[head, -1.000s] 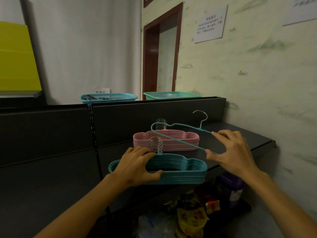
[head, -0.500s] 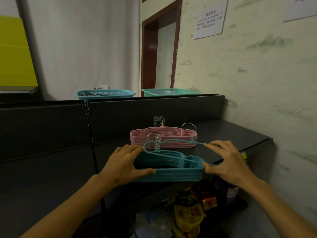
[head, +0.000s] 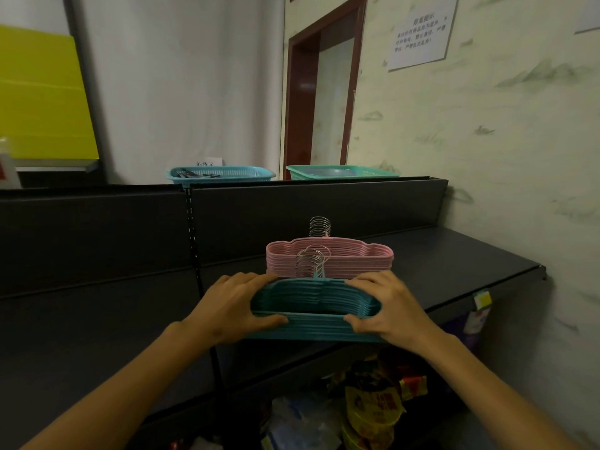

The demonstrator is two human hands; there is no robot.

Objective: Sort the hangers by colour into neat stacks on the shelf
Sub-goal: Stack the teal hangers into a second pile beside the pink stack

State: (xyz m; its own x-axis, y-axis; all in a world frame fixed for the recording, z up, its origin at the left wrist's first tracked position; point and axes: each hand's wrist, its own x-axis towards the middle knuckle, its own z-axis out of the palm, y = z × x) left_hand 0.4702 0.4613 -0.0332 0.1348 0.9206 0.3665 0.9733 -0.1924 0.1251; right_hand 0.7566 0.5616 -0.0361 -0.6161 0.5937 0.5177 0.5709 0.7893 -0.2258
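Observation:
A stack of teal hangers point(head: 316, 306) lies at the front edge of the dark shelf point(head: 454, 267), metal hooks pointing up at the back. My left hand point(head: 230, 306) grips the stack's left end, thumb along the front and fingers over the top. Its right end is held the same way by my right hand point(head: 386, 308). Just behind stands a stack of pink hangers point(head: 331, 256) with its own bunch of metal hooks.
A blue basket point(head: 220, 173) and a green basket point(head: 341, 172) sit on top of the shelf's back panel. Packaged goods point(head: 373, 404) fill the lower shelf under my hands. The wall runs along the right; a doorway is beyond.
My right hand laid the single teal hanger onto the teal stack and moved to the stack's right end. Both hands now hold the stack's ends.

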